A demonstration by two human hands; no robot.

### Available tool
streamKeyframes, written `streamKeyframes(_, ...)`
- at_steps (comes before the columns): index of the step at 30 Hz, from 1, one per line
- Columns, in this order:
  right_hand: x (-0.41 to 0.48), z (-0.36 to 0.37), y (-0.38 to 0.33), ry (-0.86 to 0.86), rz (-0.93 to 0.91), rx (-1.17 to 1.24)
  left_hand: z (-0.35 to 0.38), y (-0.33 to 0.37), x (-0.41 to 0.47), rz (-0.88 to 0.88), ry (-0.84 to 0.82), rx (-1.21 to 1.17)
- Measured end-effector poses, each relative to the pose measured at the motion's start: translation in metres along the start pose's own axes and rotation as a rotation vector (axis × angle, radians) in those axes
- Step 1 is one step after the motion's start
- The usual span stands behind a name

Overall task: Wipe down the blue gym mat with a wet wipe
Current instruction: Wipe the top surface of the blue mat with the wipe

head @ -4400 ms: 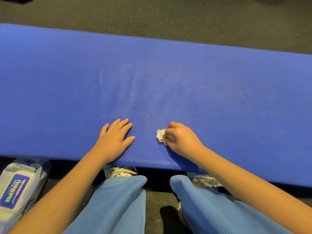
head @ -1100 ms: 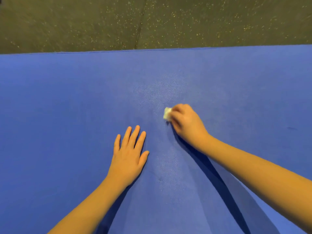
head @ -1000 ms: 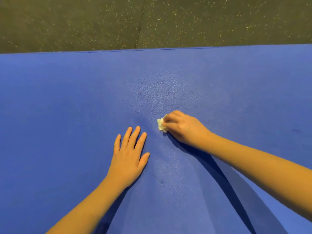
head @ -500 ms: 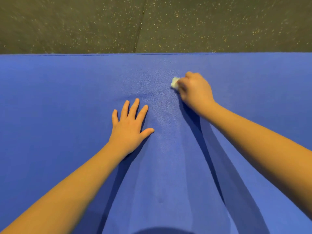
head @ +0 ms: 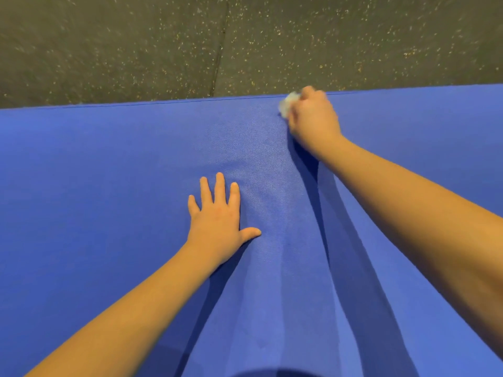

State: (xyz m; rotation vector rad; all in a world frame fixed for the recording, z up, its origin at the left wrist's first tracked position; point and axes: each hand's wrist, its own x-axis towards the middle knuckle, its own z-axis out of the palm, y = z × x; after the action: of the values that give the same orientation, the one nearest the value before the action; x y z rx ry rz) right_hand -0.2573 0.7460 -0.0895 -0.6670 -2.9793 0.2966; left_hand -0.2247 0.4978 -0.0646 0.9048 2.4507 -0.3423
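Observation:
The blue gym mat fills the lower two thirds of the head view. My right hand reaches to the mat's far edge and grips a crumpled white wet wipe, pressing it onto the mat; most of the wipe is hidden under the fingers and it looks blurred. My left hand lies flat on the mat, fingers straight and spread, nearer to me and left of the right hand. A lighter sheen runs down the mat between the two hands.
Beyond the mat's far edge lies dark speckled rubber flooring with a seam running away from me. Shadows of both arms fall across the mat's near part.
My right hand has pushed the wipe away from me, from the mat's middle up to its far edge. My left hand has stayed flat on the mat. The camera has leaned forward.

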Motion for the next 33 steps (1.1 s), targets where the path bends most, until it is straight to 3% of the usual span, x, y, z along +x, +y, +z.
streamKeyframes(2,-0.011,0.008,-0.009,-0.112,-0.329,0.031,-0.002,0.002,0.001,-0.008,0.004,0.002)
streamKeyframes(3,-0.015,0.007,-0.005,-0.132,-0.408,-0.050,-0.002,0.003,0.001,-0.011,0.009,0.002)
streamKeyframes(5,-0.011,0.000,0.016,-0.017,-0.300,-0.129,-0.003,0.005,0.002,-0.015,0.019,-0.028)
streamKeyframes(7,-0.009,-0.008,0.038,0.166,0.055,-0.118,-0.002,0.004,0.002,-0.025,0.023,-0.085)
streamKeyframes(8,-0.012,-0.007,0.044,0.138,0.243,-0.126,-0.001,0.004,0.002,-0.026,0.026,-0.103)
streamKeyframes(9,-0.016,-0.003,0.043,0.102,0.279,-0.139,-0.001,0.004,0.002,-0.028,0.031,-0.115)
streamKeyframes(12,-0.038,0.001,0.027,0.021,-0.115,-0.070,-0.002,0.004,0.001,-0.016,0.051,-0.133)
streamKeyframes(14,-0.040,0.002,0.046,0.086,-0.268,-0.169,-0.004,0.008,0.001,0.066,0.076,-0.120)
streamKeyframes(15,-0.035,-0.003,0.058,0.120,-0.207,-0.224,-0.004,0.012,0.000,0.122,0.080,-0.127)
streamKeyframes(18,-0.030,-0.011,0.080,0.082,0.276,-0.211,0.002,0.029,-0.006,0.194,0.026,-0.143)
streamKeyframes(19,-0.033,-0.010,0.078,0.090,0.323,-0.195,0.006,0.033,-0.008,0.193,0.020,-0.097)
streamKeyframes(20,-0.036,-0.007,0.074,0.072,0.277,-0.172,0.009,0.035,-0.009,0.190,0.028,-0.049)
streamKeyframes(23,-0.056,0.001,0.066,0.116,-0.143,-0.032,0.014,0.036,-0.009,0.177,0.064,-0.001)
streamKeyframes(24,-0.056,-0.003,0.074,0.137,-0.195,-0.053,0.014,0.036,-0.008,0.180,0.069,-0.008)
streamKeyframes(26,-0.049,-0.013,0.088,0.141,-0.026,-0.075,0.017,0.035,-0.007,0.188,0.085,-0.006)
streamKeyframes(29,-0.045,-0.010,0.093,0.177,0.458,0.130,0.017,0.035,-0.006,0.234,0.130,-0.005)
streamKeyframes(30,-0.050,-0.010,0.081,0.177,0.456,0.220,0.020,0.033,-0.005,0.232,0.164,0.000)
streamKeyframes(33,-0.081,-0.007,0.056,0.065,0.066,0.303,0.021,0.033,-0.005,0.219,0.177,0.035)
